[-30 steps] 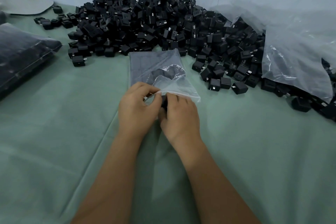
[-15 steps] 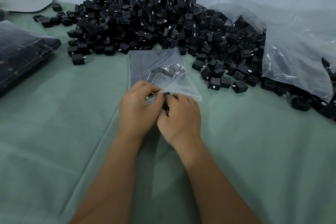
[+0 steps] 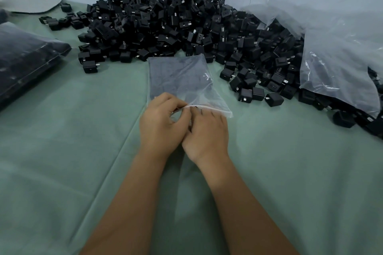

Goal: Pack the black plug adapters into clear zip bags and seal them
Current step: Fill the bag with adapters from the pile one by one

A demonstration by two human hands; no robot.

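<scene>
A clear zip bag (image 3: 182, 77) lies flat on the green cloth in front of a big heap of black plug adapters (image 3: 176, 25). A dark shape shows faintly inside the bag near its mouth. My left hand (image 3: 160, 124) pinches the bag's near edge between thumb and fingers. My right hand (image 3: 207, 130) sits right beside it, fingers curled onto the same edge; what they hold underneath is hidden. Loose adapters (image 3: 255, 91) lie just right of the bag.
A filled, dark plastic bag (image 3: 27, 58) lies at the left. A large crumpled clear plastic sack (image 3: 339, 54) covers adapters at the right. A grey flat piece (image 3: 31, 4) sits at the far left by the wall. The green cloth (image 3: 62, 151) spreads around my arms.
The dark adapter seen bulging in the bag has slid lower and the bag lies flatter. Both hands stayed at the bag's near edge, drawn closer together.
</scene>
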